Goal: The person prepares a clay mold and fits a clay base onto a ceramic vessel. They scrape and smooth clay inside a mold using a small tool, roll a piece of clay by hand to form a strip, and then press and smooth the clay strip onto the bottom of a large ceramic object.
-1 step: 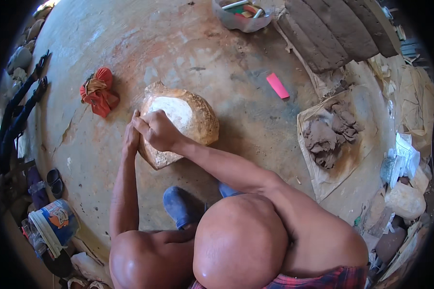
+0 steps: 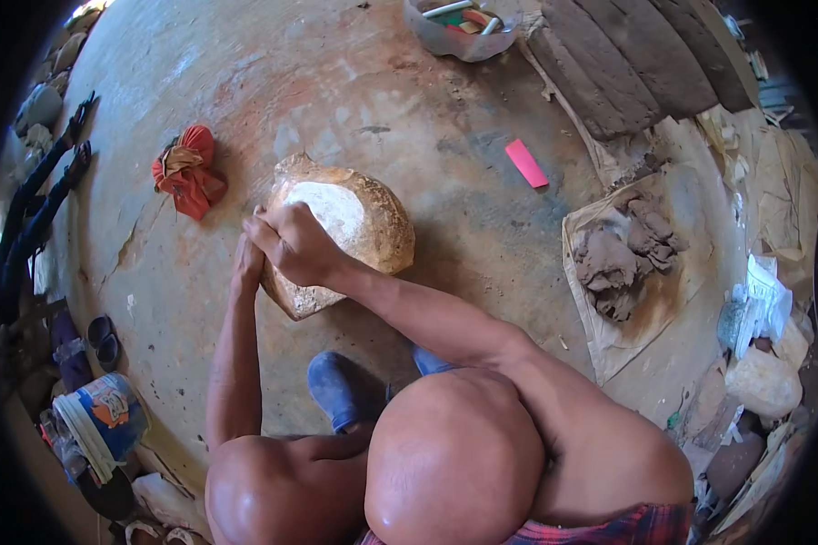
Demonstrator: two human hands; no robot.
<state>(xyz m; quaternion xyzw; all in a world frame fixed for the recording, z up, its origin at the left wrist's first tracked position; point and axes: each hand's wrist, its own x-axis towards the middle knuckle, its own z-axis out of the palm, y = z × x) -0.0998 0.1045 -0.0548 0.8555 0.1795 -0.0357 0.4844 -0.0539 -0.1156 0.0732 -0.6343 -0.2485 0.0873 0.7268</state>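
A rough tan, rock-like block (image 2: pixel 382 227) with a white powdery patch (image 2: pixel 332 204) on top rests on the concrete floor in front of my blue footwear (image 2: pixel 336 381). My right hand (image 2: pixel 295 245) is curled closed over the block's left side, its fingers meeting those of my left hand (image 2: pixel 250 250). My left hand is at the block's left edge, fingers pressed together and partly hidden behind the right. Whatever is between them is too hidden to name. My two bare knees fill the lower middle.
A red cloth bundle (image 2: pixel 195 186), pink strip (image 2: pixel 527 163), bowl of small items (image 2: pixel 445 41), grey clay slabs (image 2: pixel 591 73) and clay lumps (image 2: pixel 613 263) on a sheet lie around me. Bucket (image 2: pixel 118 418), dark footwear (image 2: pixel 104 345), long dark shapes (image 2: pixel 36 218) and clutter (image 2: pixel 759 381) line both sides.
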